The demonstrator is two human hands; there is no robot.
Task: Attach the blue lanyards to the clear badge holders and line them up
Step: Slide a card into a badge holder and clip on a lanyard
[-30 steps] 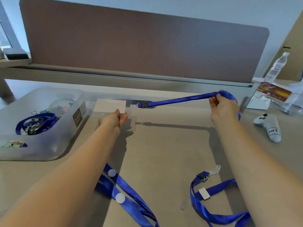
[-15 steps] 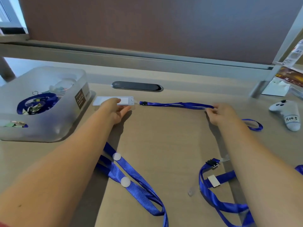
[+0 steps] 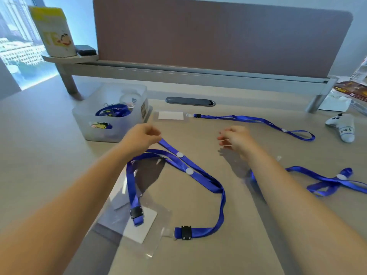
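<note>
Our left hand pinches the limp, light blue lanyard lying mid-counter while our right hand hovers loosely curled and empty, so we'd best grip near its stiff black clip.

Translucent bin at left, white game controller at right, brown divider panel behind.

I have let go of the far lanyard; my left hand now pinches a nearer lanyard, right hand free.
</note>
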